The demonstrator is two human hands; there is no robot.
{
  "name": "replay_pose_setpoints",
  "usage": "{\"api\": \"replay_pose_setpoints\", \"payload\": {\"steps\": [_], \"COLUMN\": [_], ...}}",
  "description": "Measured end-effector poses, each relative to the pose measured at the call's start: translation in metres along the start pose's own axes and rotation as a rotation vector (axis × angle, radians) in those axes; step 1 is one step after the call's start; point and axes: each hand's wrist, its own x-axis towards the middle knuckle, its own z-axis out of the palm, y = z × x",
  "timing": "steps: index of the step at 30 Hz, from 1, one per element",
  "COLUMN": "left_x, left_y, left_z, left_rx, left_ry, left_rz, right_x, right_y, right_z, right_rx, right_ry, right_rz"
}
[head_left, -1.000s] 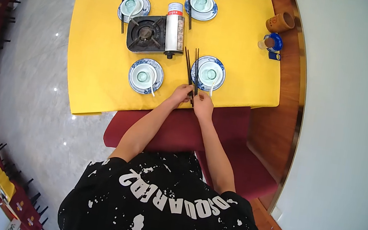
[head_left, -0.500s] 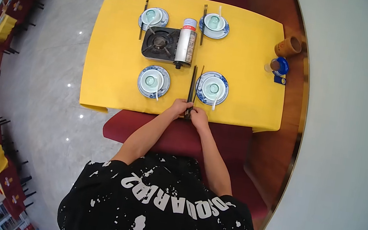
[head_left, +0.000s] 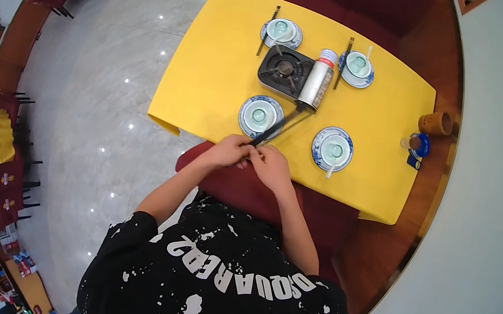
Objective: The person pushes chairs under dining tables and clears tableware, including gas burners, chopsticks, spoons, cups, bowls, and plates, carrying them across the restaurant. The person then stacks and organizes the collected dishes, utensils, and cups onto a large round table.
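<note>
Several chopsticks (head_left: 275, 129) occupy the left hand (head_left: 230, 152) and right hand (head_left: 272, 167) (fingers clamped on them).

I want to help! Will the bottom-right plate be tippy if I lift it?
The plate looks like china, so it's probably stiff and breakable. Tilt it, and the bowl stacked on it may slide. The spoon pokes past its edge, so it could get bumped.

A head-worn fisheye camera looks steeply down over the wearer's chest toward the yellow-covered counter (head_left: 210, 85) ahead.
</note>
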Motion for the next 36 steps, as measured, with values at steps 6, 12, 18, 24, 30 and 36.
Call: {"api": "replay_pose_setpoints", "payload": {"steps": [6, 12, 18, 24, 30, 36], "left_x": [0.021, 0.109, 0.131, 0.125, 0.27, 0.299], "left_y": [-0.038, -0.094, -0.081, -0.053, -0.067, -0.028], "left_z": [-0.167, -0.257, -0.232, -0.22, -0.164, -0.12], "left_rx": [0.246, 0.68, 0.967, 0.992, 0.108, -0.429], "left_ry": [0.444, 0.825, 0.964, 1.016, 0.424, 0.138], "left_rz": [0.075, 0.156, 0.045, 0.17, 0.373, 0.196], "right_x": [0.067, 0.074, 0.085, 0.145, 0.211, 0.225], "right_y": [-0.036, -0.035, 0.002, 0.1, 0.142, 0.147], "right_z": [0.053, 0.072, 0.056, -0.027, -0.073, -0.065], "right_rx": [0.222, 0.298, 0.216, 0.072, 0.431, 0.687], "right_ry": [-0.057, 0.054, 0.26, 0.813, 0.616, 0.54], "right_rz": [0.033, 0.307, 0.449, 0.523, 0.746, 0.587]}}
